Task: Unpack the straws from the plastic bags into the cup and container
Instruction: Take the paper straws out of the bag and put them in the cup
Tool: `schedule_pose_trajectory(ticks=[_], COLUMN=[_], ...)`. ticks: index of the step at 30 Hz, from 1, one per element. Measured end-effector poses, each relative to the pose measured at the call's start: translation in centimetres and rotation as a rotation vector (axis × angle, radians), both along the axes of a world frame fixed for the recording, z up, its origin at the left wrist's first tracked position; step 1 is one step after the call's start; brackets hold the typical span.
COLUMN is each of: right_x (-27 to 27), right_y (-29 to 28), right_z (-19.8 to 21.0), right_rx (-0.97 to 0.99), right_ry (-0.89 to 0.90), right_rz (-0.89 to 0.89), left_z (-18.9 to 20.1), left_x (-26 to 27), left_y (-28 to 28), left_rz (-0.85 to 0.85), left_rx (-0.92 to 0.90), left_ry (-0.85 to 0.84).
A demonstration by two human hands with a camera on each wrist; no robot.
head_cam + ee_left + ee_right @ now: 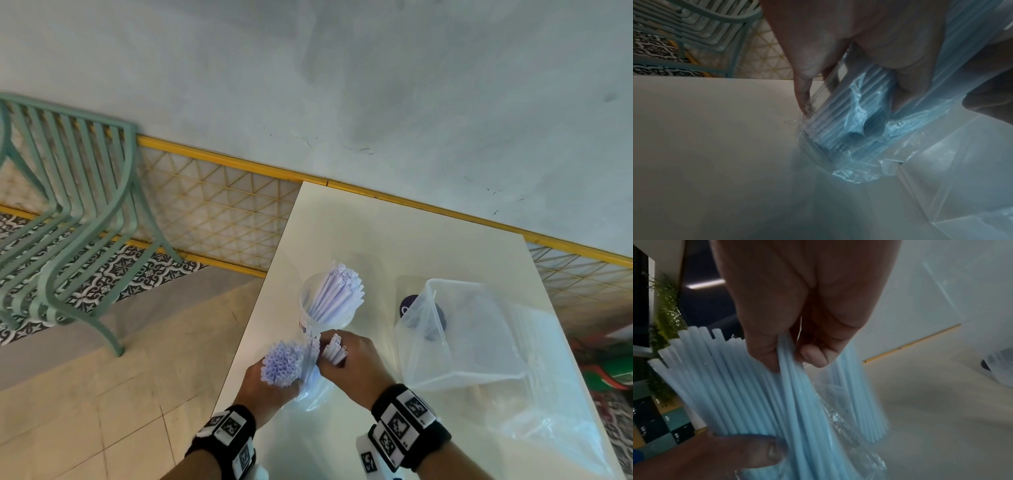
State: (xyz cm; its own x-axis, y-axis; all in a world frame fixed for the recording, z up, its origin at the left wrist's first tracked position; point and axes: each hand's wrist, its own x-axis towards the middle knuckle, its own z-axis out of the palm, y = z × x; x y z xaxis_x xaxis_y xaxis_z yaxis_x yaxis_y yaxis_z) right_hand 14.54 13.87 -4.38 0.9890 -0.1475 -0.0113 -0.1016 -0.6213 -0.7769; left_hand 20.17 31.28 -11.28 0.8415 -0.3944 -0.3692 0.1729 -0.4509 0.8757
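Straws in bag (282, 363): thin pale-blue plastic tubes, smooth, hollow, open ends facing the head camera. Left hand (265, 387) is wrapped round the bundle through the clear plastic bag (317, 390); its fingers (906, 81) curl over crinkled film with the straws ribbed beneath. Long axis runs roughly upright, lower ends down in the bag, which bunches on the white table (394, 240).

Small bunch of straws (334, 349): right hand (352, 363) pinches a few between thumb and curled fingers (813, 356), just beside the main bundle on its right, the two hands nearly touching. These straws run downward from the fingertips, parallel to the bundle.

Relation for the coming move, as judged: the cup (310, 308) stands just beyond the right fingertips, away from the body. The right hand is the nearer. The pinched straws would need to come up along their own axis, out of the bag mouth, then forward.

Cup: clear, thin-walled, round, already holding a leaning sheaf of straws (337, 291).

Container (455, 329): clear rigid plastic, rectangular, to the right of the right hand, well apart; no straws visible in it. Loose clear film (548, 394) lies beside it.
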Motion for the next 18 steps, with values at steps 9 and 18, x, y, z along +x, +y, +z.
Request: schedule_pose_trajectory(ticks=[9, 18], right_x=[0.2, 0.9], right_y=[-0.2, -0.9], right_z=[0.9, 2.1], right_rx=[0.015, 0.019], right_ry=[-0.037, -0.063], right_rz=[-0.026, 0.025], left_z=[0.0, -0.1], left_x=[-0.1, -0.1], left_y=[0.2, 0.4], left_rz=[-0.017, -0.042], left_rx=[0.001, 0.001], left_ry=[-0.009, -0.035])
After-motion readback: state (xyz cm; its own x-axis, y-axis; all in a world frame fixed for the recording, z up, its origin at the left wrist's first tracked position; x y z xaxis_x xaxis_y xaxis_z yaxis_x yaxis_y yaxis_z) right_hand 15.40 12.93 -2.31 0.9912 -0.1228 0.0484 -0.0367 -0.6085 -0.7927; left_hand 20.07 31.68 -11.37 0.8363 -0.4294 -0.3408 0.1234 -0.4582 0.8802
